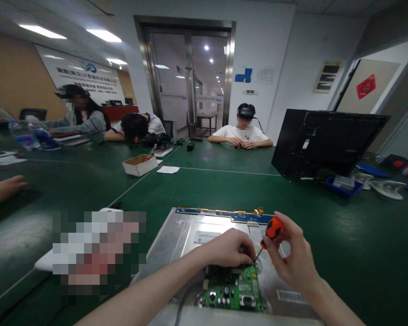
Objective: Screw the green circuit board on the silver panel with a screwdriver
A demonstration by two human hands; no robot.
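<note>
My right hand grips the orange and black handle of a screwdriver. Its thin shaft slants down and left, the tip at the upper right corner of a green circuit board. Beside that tip, my left hand has its fingers curled and pinched together; whatever is between them is hidden. The board lies on a silver metal panel, partly covered by my left hand. Along the panel's far edge runs a narrow blue circuit strip, with a flat ribbon connector near its right part.
A black monitor stands at the right behind a blue tray. A small open box and a paper lie farther back on the green table. Several people sit around; one person's hand reaches in at left.
</note>
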